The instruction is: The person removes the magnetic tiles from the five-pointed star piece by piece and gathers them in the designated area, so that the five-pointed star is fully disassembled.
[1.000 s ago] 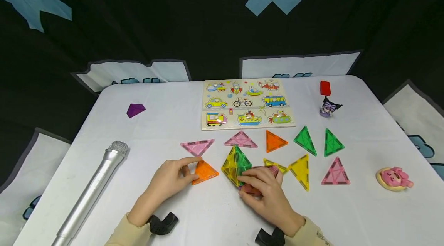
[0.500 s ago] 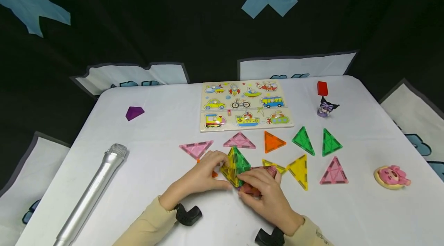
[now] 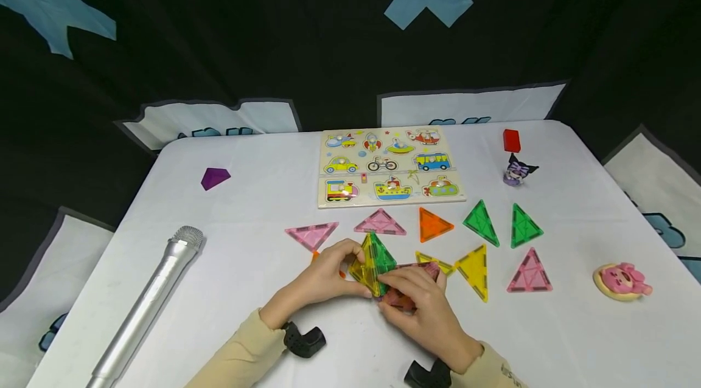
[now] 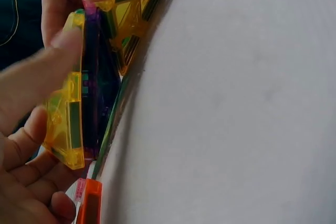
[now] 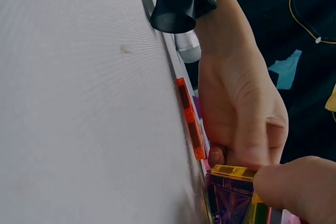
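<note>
Translucent triangular magnetic tiles, yellow and green [image 3: 385,256], stand joined in a small peaked structure at mid-table. My left hand [image 3: 325,275] grips its yellow tile [image 3: 366,269] from the left, thumb low and fingers higher up. My right hand [image 3: 421,300] holds the structure's right side, where pinkish tiles show under the fingers. In the left wrist view, a dark purple tile [image 4: 100,82] stands between yellow ones [image 4: 65,121]. Behind my left hand an orange tile [image 3: 316,255] is mostly hidden; its edge [image 5: 190,119] shows in the right wrist view.
Several loose triangle tiles lie around, among them pink [image 3: 530,272], green [image 3: 526,227], yellow [image 3: 475,271] and orange [image 3: 434,225]. A wooden vehicle puzzle [image 3: 391,166] lies behind. A silver microphone [image 3: 148,306] is at left; a pink figure [image 3: 622,281] sits at right.
My left hand has let go of the loose orange tile and moved right onto the structure's yellow tile. The right hand keeps its hold in about the same spot.
</note>
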A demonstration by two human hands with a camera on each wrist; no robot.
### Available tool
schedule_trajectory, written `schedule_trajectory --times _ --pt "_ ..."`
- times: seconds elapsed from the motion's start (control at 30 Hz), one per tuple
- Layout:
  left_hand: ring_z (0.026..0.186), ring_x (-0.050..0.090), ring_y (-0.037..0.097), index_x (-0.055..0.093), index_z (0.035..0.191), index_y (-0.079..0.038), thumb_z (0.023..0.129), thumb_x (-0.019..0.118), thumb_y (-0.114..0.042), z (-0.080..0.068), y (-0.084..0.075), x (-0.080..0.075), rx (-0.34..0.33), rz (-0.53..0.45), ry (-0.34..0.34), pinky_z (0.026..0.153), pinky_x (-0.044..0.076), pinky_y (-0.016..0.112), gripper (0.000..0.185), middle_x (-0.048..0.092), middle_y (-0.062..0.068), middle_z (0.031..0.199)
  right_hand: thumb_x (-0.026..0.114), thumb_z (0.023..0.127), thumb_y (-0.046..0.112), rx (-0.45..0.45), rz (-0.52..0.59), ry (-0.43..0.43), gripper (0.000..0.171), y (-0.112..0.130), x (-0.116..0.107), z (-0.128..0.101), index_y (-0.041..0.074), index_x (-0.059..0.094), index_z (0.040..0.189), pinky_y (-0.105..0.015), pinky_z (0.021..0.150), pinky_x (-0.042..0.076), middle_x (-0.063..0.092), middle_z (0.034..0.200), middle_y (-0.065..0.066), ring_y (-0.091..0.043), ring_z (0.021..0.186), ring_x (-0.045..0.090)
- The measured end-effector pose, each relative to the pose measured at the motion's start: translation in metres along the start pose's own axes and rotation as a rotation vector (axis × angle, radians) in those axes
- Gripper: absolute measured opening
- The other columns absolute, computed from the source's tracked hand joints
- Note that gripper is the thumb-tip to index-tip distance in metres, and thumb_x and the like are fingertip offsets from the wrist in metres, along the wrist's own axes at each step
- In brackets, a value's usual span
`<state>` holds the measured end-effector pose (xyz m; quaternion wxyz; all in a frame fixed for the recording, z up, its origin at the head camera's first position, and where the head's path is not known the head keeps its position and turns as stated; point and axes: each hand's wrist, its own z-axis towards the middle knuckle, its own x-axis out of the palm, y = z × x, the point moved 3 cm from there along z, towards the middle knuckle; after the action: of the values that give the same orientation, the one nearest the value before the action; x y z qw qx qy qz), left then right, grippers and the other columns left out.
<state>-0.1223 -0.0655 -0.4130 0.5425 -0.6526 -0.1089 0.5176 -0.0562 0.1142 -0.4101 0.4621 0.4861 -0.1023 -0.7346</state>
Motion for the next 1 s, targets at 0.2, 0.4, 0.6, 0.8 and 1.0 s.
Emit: schedule_trajectory --times 0.2,0.4,0.6,0.8,1.0 --pt "0.070 0.042 0.013 0.053 0.092 -0.012 0.066 0.081 -0.019 0.001 0.001 0.002 -0.018 -0.135 -0.010 0.062 0.037 0.023 0.039 0.049 -0.002 0.087 0.080 0.066 0.016 -0.006 0.001 0.001 0.044 0.000 0.000 -0.001 0.013 0.066 0.108 -0.059 0.082 0.015 0.059 0.105 0.006 -0.014 0.098 0.052" --pt "0.054 0.035 0.009 0.052 0.096 -0.004 0.068 0.079 -0.008 0.000 0.001 0.005 -0.106 -0.287 0.025 0.049 0.029 0.018 0.039 0.048 0.007 0.080 0.080 0.067 0.016 -0.007 -0.003 0.006 0.044 0.000 0.001 -0.001 0.012 0.066 0.109 -0.055 0.082 0.016 0.059 0.105 0.006 -0.013 0.098 0.051" --pt "0.054 0.046 0.006 0.045 0.100 0.003 0.076 0.070 0.002 -0.001 -0.002 0.004 -0.085 -0.497 0.069 0.049 0.038 0.018 0.035 0.055 0.010 0.087 0.080 0.066 0.017 -0.010 -0.005 -0.006 0.045 -0.001 0.001 -0.001 0.011 0.067 0.109 -0.052 0.081 0.017 0.059 0.105 0.006 -0.014 0.098 0.051" --pt "0.050 0.037 0.001 0.040 0.100 0.012 0.081 0.063 0.004 -0.009 -0.008 -0.008 -0.010 -0.711 0.073 0.047 0.033 0.014 0.030 0.052 0.003 0.082 0.077 0.068 0.017 -0.002 -0.020 0.004 0.042 0.000 0.002 -0.001 0.013 0.066 0.108 -0.053 0.080 0.017 0.059 0.104 0.006 -0.014 0.098 0.051" --pt "0.073 0.053 0.009 0.039 0.098 0.011 0.081 0.061 0.007 -0.042 -0.011 -0.054 -0.084 -0.652 -0.099 0.061 0.046 0.019 0.028 0.043 0.018 0.108 0.076 0.069 0.017 -0.003 -0.028 -0.001 0.041 0.000 0.001 -0.001 0.015 0.067 0.108 -0.055 0.079 0.017 0.060 0.104 0.007 -0.014 0.098 0.051"
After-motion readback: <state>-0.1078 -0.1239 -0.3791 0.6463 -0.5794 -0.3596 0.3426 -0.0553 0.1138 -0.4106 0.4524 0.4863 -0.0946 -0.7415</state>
